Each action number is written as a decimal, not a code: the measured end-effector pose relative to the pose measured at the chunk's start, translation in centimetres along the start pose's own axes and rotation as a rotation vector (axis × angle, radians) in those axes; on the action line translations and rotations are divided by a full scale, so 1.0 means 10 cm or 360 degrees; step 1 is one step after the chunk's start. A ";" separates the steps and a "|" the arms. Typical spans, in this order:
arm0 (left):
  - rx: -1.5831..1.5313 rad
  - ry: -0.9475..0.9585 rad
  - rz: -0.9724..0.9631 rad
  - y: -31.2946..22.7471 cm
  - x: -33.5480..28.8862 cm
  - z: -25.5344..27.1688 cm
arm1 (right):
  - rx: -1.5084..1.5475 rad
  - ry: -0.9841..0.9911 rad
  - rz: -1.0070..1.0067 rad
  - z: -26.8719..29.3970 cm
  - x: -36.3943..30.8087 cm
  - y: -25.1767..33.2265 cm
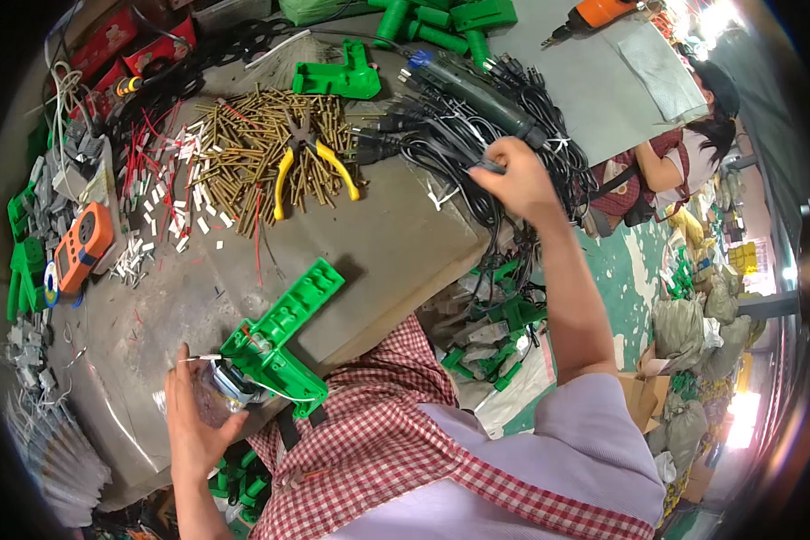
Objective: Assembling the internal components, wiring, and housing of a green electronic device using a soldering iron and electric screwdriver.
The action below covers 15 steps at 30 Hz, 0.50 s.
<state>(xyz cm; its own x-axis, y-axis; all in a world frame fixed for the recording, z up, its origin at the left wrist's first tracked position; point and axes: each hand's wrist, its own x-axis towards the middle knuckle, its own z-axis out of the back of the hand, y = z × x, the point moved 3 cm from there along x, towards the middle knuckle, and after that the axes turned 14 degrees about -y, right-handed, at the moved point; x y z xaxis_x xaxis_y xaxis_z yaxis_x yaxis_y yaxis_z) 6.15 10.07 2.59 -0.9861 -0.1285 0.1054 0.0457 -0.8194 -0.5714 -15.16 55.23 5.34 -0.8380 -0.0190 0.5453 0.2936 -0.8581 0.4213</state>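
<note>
My right hand (pixel 520 180) is closed on a black power cord (pixel 488 165) at the bundle of coiled cords. My left hand (pixel 193 418) has its fingers stretched and thumb apart, beside an L-shaped green plastic housing half (pixel 283 310) at the near table edge. A grey-blue part (pixel 234 382) sits at the housing's lower end, next to my left thumb; whether the hand touches it I cannot tell. A thin white wire runs along the housing. Yellow-handled pliers (pixel 308 153) lie open on a heap of brass-coloured pins (pixel 234 153).
Another green housing half (pixel 337 76) lies behind the pins. A dark cylindrical screwdriver (pixel 477 94) rests over the cords. White sleeves and red wires (pixel 157 171) spread leftward, near an orange meter (pixel 84 241). An orange drill (pixel 594 13) lies far right; another person (pixel 661 166) sits beyond.
</note>
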 end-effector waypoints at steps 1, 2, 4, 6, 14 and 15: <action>-0.0054 0.0018 -0.0043 0.02 0.04 0.04 | 0.0207 0.0154 -0.0366 0.05 0.04 -0.04; -0.0112 0.0034 -0.0089 0.01 0.10 0.05 | 0.0406 0.0310 -0.0729 0.07 0.07 -0.07; -0.0166 -0.0321 -0.0333 -0.16 0.26 0.27 | 0.0704 0.0418 -0.0819 0.07 0.12 0.01; -0.0500 -0.0786 -0.0173 -0.33 0.38 0.39 | 0.0798 0.0468 -0.0823 0.06 0.14 0.26; -0.0716 0.0037 -0.0770 -1.32 0.40 -0.04 | -0.0237 0.0120 0.0058 -0.51 -0.83 0.97; -0.0702 0.0032 -0.0753 -1.35 0.41 -0.08 | -0.0074 0.0044 -0.0073 -0.51 -0.81 0.96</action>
<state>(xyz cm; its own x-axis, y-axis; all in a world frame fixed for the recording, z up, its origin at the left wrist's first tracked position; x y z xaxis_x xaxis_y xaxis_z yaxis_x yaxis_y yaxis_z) 1.36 21.06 10.14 -0.8865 0.2041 0.4152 -0.4605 -0.4777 -0.7482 -7.85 44.48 1.25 -0.8627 0.0071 0.5056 0.2334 -0.8814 0.4107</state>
